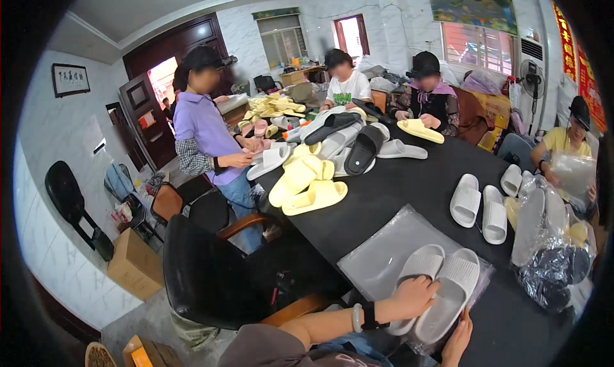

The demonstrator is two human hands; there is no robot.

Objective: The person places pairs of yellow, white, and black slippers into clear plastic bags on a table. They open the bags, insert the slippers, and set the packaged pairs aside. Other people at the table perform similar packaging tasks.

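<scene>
A pair of light grey slippers lies side by side, toes pointing away from me, over a clear plastic bag (377, 248) on the black table. My left hand (412, 298) reaches across the left slipper (422, 263), its fingers bent and closed on the inner edges where the two slippers meet. Against the outer heel side of the right slipper (459, 271) is my right hand (456, 340), fingers closed along its edge. Part of that hand's grip is hidden under the slipper. The bag's near end shows beneath the heels.
Yellow slippers (313, 197) and dark slippers (366, 149) form a heap farther left. Loose grey slippers (465, 200) lie ahead; bagged slippers (550, 239) are piled at right. Several people work round the table, one holding a yellow slipper (420, 131). A black chair (204, 271) stands left.
</scene>
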